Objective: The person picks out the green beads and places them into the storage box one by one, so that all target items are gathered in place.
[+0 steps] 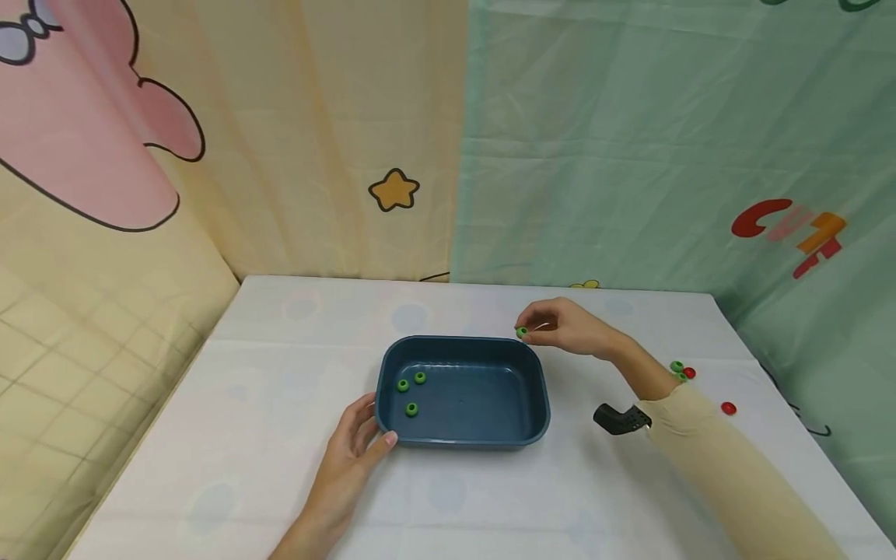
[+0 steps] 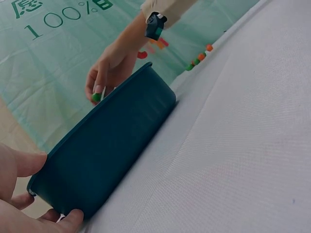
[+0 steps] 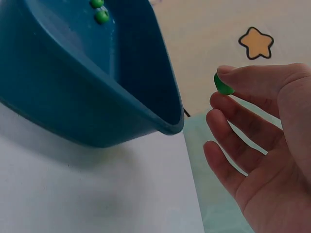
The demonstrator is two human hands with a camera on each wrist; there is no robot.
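1. green pierced bead (image 1: 521, 332) is pinched between thumb and forefinger of the right hand (image 1: 572, 327), just beside the far right corner of the dark blue plastic tray (image 1: 462, 446); whether it is directly over the rim cannot be told. the other three fingers are spread and slightly bent, with nothing in them.
2. so small and round a bead, held only by the fingertips, could slip; let go here, it would probably strike the rim or land outside and roll away over the white tabletop (image 1: 532, 505).
3. the left hand (image 1: 341, 460) has the near left corner of the tray between thumb and fingers. a push or tilt from it could shift the rim, or set rolling the three loose green beads (image 1: 411, 410) on the tray's left half.
4. the black wrist mount (image 1: 621, 421) juts from the right cuff toward the tray; a low swing of that arm might knock the wall.
5. the beige sleeve (image 1: 728, 467) passes near two green beads (image 1: 677, 366) bunched with a red bead (image 1: 689, 372), and near a lone red bead (image 1: 729, 408). a dragging sleeve could scatter these toward the table's right edge.
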